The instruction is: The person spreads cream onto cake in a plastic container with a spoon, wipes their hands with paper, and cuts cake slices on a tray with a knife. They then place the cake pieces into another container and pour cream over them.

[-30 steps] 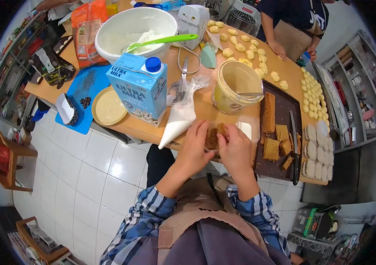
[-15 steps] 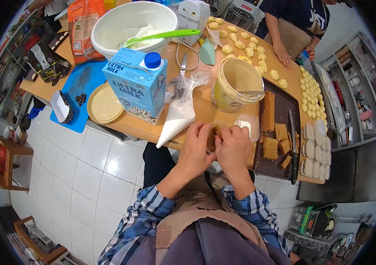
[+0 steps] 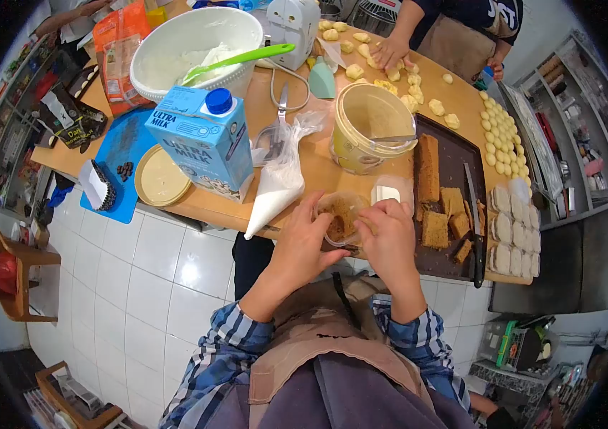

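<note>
A small clear plastic cup [image 3: 347,202] with brown cake [image 3: 342,220] in it is gripped around its left side by my left hand [image 3: 297,243]. My right hand [image 3: 391,239] is at the cup's right rim, its thumb and fingers pinched together; what is between them is hidden. Right of it, a dark tray [image 3: 452,151] carries sponge cake pieces [image 3: 435,230] and a knife [image 3: 477,243]. Just behind the right hand lies a clear plastic lid or tub with a white block [image 3: 387,194]. A piping bag [image 3: 275,187] of white cream lies left of the cup.
Behind stand a cream-coloured tub [image 3: 368,118], a milk carton [image 3: 200,146] and a white bowl [image 3: 168,53] with a green spatula [image 3: 247,57]. Dough pieces [image 3: 415,93] and wrapped blocks [image 3: 507,243] line the right. Another person's hand [image 3: 392,53] reaches over the dough.
My hands have moved apart, showing the inside of the cup, and my right hand has shifted to its right rim. The other person's hand has moved left onto the dough pieces.
</note>
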`<state>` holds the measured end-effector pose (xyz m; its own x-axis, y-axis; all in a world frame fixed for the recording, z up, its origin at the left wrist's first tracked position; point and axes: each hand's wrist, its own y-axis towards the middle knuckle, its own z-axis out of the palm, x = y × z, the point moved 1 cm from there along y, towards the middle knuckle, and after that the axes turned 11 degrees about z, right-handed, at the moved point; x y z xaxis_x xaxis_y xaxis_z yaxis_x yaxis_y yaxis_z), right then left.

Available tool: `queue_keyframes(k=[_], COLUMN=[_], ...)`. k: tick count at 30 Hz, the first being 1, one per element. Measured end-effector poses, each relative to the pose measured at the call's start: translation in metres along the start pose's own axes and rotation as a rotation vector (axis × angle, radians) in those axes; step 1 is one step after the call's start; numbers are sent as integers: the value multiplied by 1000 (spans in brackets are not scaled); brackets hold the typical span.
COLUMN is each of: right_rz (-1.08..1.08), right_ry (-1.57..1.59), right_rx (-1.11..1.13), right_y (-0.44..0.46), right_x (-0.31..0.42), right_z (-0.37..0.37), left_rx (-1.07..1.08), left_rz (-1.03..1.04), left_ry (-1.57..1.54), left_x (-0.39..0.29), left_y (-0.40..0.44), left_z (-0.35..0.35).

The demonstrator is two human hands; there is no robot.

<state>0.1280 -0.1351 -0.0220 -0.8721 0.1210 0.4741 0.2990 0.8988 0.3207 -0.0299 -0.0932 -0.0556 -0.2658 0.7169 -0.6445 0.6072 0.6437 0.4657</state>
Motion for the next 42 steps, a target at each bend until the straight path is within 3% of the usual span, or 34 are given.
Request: queue_keyframes(k=[11, 23, 29, 42], right_rz=[84, 24, -90, -88], right_ry=[-102, -113, -73, -223], right_rx=[97, 36, 58, 151], right_y=[5, 8, 10, 11], right_x=[9, 6, 2, 7], right_z=[11, 13, 18, 13], left_rx=[-9, 28, 24, 21], left_rz=[31, 25, 32, 19], left_ry=[68, 78, 79, 63], left_x=[-1, 3, 4, 4], left_y=[-1, -1, 0, 0], left_z=[0, 0, 1, 1])
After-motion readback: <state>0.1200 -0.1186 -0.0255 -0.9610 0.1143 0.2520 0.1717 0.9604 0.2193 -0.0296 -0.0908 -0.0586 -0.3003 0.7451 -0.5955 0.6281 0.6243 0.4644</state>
